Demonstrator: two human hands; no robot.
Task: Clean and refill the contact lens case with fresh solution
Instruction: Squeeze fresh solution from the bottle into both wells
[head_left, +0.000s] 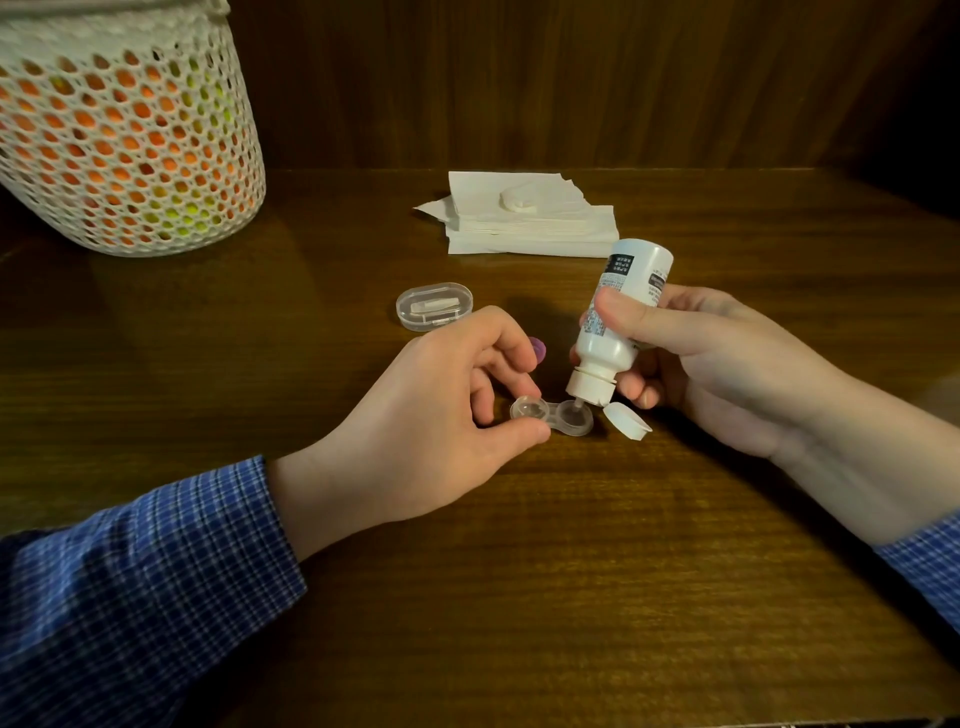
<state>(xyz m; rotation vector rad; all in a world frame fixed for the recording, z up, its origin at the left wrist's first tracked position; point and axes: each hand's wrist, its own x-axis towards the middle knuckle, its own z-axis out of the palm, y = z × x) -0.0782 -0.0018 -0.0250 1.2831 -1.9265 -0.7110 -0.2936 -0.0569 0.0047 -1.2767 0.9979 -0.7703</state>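
I am at the refill step: my left hand (457, 395) pinches the lens case (551, 414) on the desk (571, 571), my right hand (696, 364) grips the tilted solution bottle (621, 317) over its right well. Next I judge a gentle squeeze, then the left well.

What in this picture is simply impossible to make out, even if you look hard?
All in the head view:
- Label text on the solution bottle: too small, partly covered by the right hand.
- Purple cap: mostly hidden behind the left hand.
- Liquid level in the lens case: clear plastic, dim light.
- Contents of the mesh basket: only colours through holes; cut off by the edges.
- White piece in the clear box: blurred.
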